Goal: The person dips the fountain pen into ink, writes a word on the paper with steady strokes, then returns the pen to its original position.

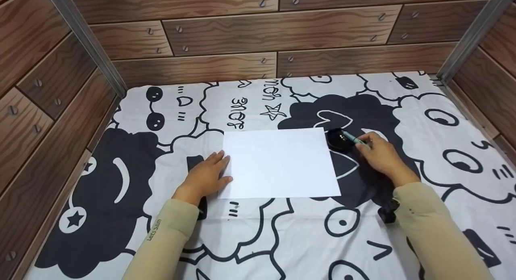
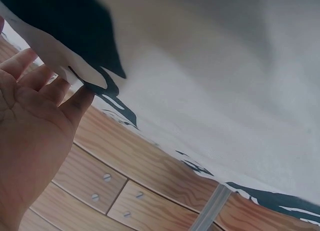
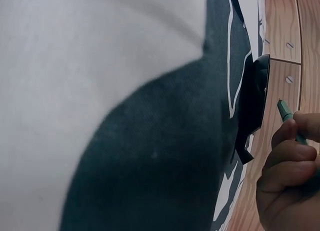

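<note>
A white sheet of paper (image 1: pixel 280 163) lies flat on the patterned cloth. My left hand (image 1: pixel 206 176) rests at its left edge, fingers extended and the thumb on the paper; the left wrist view shows the hand (image 2: pixel 40 106) with its palm side visible. Beyond the paper's right edge is a shiny black dish (image 1: pixel 338 141), seen from the side in the right wrist view. In my right hand (image 1: pixel 379 153) I pinch a slim green pen (image 1: pixel 351 137), its tip end over the dish. The right wrist view shows the pen (image 3: pixel 285 111) between thumb and fingers; whether it touches the dish, I cannot tell.
The black-and-white cartoon cloth (image 1: pixel 250 239) covers the table. Wood-plank patterned walls (image 1: pixel 225 34) stand behind and at both sides, with grey metal posts (image 1: pixel 86 40) at the back corners. A small dark object (image 1: pixel 388 212) is by the right sleeve.
</note>
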Demonstrator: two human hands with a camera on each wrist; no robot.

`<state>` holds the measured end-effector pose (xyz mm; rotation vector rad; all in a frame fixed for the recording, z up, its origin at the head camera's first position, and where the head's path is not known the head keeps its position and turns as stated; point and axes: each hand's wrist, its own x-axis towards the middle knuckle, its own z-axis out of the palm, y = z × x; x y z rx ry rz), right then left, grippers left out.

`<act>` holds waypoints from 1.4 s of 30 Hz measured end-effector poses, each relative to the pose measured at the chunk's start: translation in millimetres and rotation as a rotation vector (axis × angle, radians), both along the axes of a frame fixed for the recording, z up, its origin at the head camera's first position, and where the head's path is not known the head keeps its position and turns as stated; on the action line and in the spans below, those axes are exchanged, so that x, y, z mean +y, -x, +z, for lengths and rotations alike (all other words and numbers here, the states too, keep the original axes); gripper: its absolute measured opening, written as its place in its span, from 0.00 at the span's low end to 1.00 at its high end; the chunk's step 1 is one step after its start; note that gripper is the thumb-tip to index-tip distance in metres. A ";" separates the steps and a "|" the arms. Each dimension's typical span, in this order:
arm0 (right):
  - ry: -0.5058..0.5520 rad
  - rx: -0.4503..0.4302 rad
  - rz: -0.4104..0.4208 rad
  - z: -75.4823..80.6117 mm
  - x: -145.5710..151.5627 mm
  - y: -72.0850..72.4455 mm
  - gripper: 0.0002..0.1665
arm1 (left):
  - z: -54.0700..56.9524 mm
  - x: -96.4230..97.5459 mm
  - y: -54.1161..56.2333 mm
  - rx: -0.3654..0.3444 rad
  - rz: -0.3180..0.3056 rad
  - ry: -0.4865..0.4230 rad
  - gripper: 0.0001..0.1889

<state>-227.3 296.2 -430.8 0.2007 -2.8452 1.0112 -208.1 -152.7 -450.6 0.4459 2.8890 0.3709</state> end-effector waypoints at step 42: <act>-0.143 0.016 -0.006 15.9 -2.7 4.2 0.15 | -1.9 0.0 0.7 0.020 -0.007 0.009 0.33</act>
